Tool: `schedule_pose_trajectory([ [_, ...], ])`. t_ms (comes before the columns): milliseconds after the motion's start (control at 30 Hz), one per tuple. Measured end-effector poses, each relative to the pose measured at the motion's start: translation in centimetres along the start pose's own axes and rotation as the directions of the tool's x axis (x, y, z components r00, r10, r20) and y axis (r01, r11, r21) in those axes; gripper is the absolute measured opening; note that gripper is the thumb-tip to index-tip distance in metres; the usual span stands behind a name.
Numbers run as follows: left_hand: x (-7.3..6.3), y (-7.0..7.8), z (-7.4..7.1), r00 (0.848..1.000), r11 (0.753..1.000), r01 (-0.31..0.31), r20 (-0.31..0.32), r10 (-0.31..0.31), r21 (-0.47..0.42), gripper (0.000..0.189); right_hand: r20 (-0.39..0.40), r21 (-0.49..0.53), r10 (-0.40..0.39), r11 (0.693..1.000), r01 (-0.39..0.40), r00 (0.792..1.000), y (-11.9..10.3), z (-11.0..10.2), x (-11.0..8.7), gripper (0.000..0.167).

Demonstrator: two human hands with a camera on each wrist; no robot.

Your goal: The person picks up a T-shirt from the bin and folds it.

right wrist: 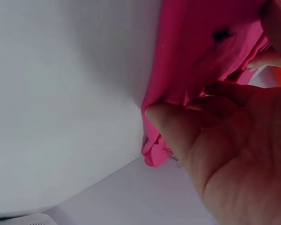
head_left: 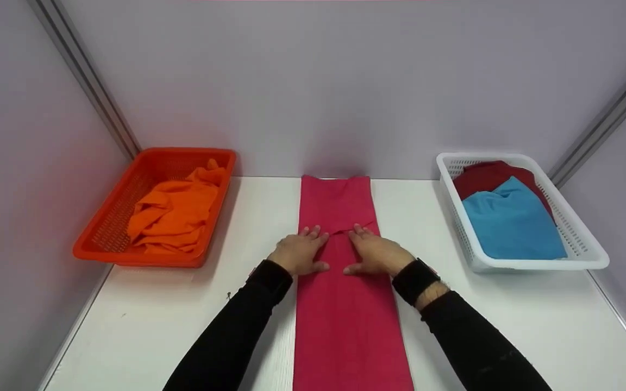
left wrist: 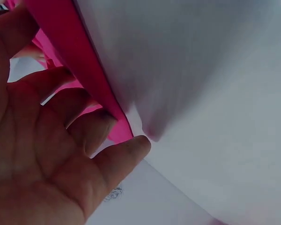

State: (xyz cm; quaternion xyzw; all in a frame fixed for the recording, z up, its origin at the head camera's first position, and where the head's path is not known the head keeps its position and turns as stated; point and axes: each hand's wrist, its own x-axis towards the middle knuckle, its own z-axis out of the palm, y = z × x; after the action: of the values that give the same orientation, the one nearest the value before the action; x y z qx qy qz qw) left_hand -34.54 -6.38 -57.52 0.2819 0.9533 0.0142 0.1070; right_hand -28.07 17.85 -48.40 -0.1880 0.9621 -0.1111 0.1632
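A long strip of folded pink cloth (head_left: 348,331) runs down the middle of the white table, its far end near the back wall. My left hand (head_left: 301,252) rests on the cloth's left edge, fingers stretched forward and thumb turned inward. Opposite it, my right hand (head_left: 375,252) touches the right part of the cloth, thumb pointing inward too. A crease crosses the cloth between the fingertips. In the left wrist view the fingers of the left hand (left wrist: 47,126) meet the pink edge; the right wrist view shows the right hand (right wrist: 239,140) against the cloth (right wrist: 187,61).
On the left stands an orange basket (head_left: 95,231) holding crumpled orange cloth (head_left: 177,212). A white basket (head_left: 590,247) on the right holds a folded blue cloth (head_left: 514,225) over a dark red cloth (head_left: 487,174). Walls (head_left: 313,92) enclose the table (head_left: 155,320) at the back and sides.
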Motion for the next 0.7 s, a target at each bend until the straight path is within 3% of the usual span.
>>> schedule_pose_trajectory([
  [233,1.9,-1.3,-0.6,0.999,0.999,0.006,0.048,-0.004,-0.047,0.098,0.008,0.008,0.035,0.999,-0.035,0.999,0.1,-0.7,1.4,0.102],
  [367,1.4,-1.3,-1.1,0.999,0.998,0.006,0.037,-0.003,-0.062,0.095,0.010,0.007,0.034,0.999,-0.034,0.999,0.2,-0.6,1.7,0.102],
  [433,0.2,-0.5,-2.1,1.000,0.998,0.013,0.011,-0.012,-0.065,0.091,0.004,0.010,0.028,1.000,-0.028,1.000,0.4,-0.5,1.7,0.101],
  [567,-3.8,2.1,-5.5,0.999,1.000,0.016,-0.038,-0.016,0.000,0.081,-0.027,-0.018,-0.008,1.000,0.008,1.000,0.9,0.0,0.9,0.095],
  [633,-5.9,3.1,-7.1,0.999,0.999,0.000,-0.041,0.002,0.041,0.076,-0.042,-0.048,-0.044,0.998,0.042,0.998,1.3,0.2,0.1,0.091],
  [700,-7.2,3.4,-7.5,0.998,0.997,-0.038,-0.043,0.042,0.073,0.074,-0.050,-0.076,-0.095,0.993,0.091,0.994,1.7,0.3,-0.9,0.088],
])
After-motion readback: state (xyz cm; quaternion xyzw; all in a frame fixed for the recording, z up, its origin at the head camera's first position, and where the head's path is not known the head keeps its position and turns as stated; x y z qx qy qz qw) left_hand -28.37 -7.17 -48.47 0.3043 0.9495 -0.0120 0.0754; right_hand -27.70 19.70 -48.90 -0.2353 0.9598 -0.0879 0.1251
